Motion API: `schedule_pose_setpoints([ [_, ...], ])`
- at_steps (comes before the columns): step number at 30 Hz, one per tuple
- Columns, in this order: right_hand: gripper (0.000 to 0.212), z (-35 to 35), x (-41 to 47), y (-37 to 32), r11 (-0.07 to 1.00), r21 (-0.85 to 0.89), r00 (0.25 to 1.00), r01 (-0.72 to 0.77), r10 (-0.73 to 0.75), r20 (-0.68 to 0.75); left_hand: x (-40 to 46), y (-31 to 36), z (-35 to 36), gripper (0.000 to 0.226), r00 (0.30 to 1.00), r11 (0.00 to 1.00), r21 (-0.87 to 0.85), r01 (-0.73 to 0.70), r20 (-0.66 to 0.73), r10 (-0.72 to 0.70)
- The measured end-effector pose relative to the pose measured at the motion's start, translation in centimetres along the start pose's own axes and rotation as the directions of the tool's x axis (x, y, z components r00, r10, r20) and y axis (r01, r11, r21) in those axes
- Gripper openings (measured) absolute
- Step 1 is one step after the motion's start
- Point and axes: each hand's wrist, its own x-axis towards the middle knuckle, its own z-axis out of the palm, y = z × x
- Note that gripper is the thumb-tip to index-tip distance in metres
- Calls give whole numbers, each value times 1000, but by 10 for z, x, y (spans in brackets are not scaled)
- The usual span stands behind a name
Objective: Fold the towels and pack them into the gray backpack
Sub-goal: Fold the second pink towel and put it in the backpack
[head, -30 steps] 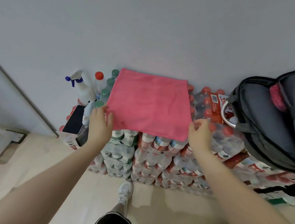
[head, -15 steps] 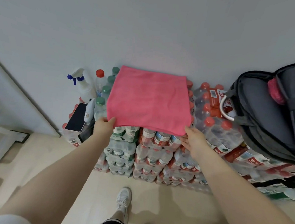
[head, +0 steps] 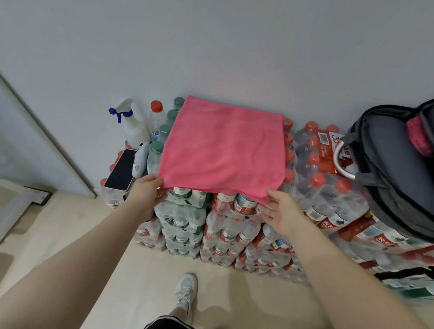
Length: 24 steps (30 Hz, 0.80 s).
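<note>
Both hands reach forward to the near edge of a pink towel (head: 223, 149). Left hand (head: 146, 193) grips the near left corner, its fingers curled under the hem and the thumb against the cloth. Right hand (head: 282, 213) is at the near right corner with its fingers fairly straight and spread, the tips touching the lower layer of cloth that shows under the top fold; whether it pinches that layer cannot be told.

The towel lies folded into a near square, flat on top of stacked packs of water bottles (head: 231, 223) that stand against a gray wall (head: 222, 33). Its near edge hangs slightly over the front of the stack.

Just left of the towel stand loose bottles with green caps (head: 164, 131) and one with a red cap (head: 155, 117), and beside them a white spray bottle (head: 133, 123) with a blue trigger. A phone (head: 121, 169) lies face up on a pack below the spray bottle, near the left hand.

To the right, well apart from the towel, the gray backpack (head: 409, 173) rests on the packs with its main pocket unzipped and gaping. Something pink (head: 419, 136) shows inside near its top. A metal ring (head: 342, 162) hangs at its left side.

Below, a white shoe (head: 186, 293) stands on the pale floor (head: 73, 230).
</note>
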Motion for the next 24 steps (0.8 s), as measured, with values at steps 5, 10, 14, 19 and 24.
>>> schedule_pose_setpoints([
  [5, 9, 0, 0, 1, 997, 31, 984, 73, -67, -163, -1, 1, -5, 14, 998, 999, 31, -34, -49, 35],
  [10, 16, -11, -13, 1, 968, -63, 943, 242, -250, -218, -8, 4, -3, 16, 982, 987, 86, -135, -119, 144],
  [14, 19, -19, -35, -6, 869, -189, 864, 457, -484, -139, -20, 7, -1, 37, 958, 930, 253, -265, -42, 284],
  [19, 31, -28, -61, -14, 811, -176, 825, 558, -565, 10, -54, 16, -1, 29, 877, 735, 499, -459, 121, 466],
  [24, 37, -39, -75, -28, 807, -53, 809, 588, -586, 47, -70, 27, -4, 28, 709, 384, 699, -603, 249, 660],
])
